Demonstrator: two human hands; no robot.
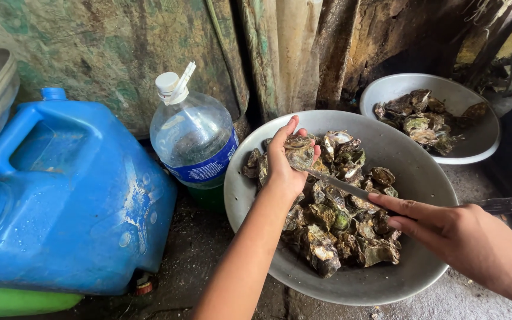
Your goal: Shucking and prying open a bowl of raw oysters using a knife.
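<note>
Grey metal everywhere in this shot. We saw a big round metal basin (250, 195) sitting on the wet concrete floor (208, 249), heaped with muddy oysters (339, 231). The left hand (282, 163) was up over the far side of the pile, fingers wrapped around a single oyster (299, 151), lifted a bit above the rest. The right hand (445, 228) was closed on the handle of a knife (342, 185), index finger stretched out along the blade, and the tip of that blade was right at the edge of the held oyster, touching it as far as we could tell. Whether it was actually inside the shell, we couldn't say.

Behind the basin, to the right, there was a smaller pale bowl (475, 148) with a lower pile of oyster shells (422, 121) in it. The two vessels looked just about touching at the rims.

On the left we had a large blue plastic jerrycan (72, 201), beaded with water, resting on something green (13, 302). Between it and the basin stood a clear plastic bottle (194, 139) with a blue label and a white cap, mostly empty, just beside the basin's rim. A stained tarp (108, 53) and rough wooden planks (351, 47) made up the backdrop.
</note>
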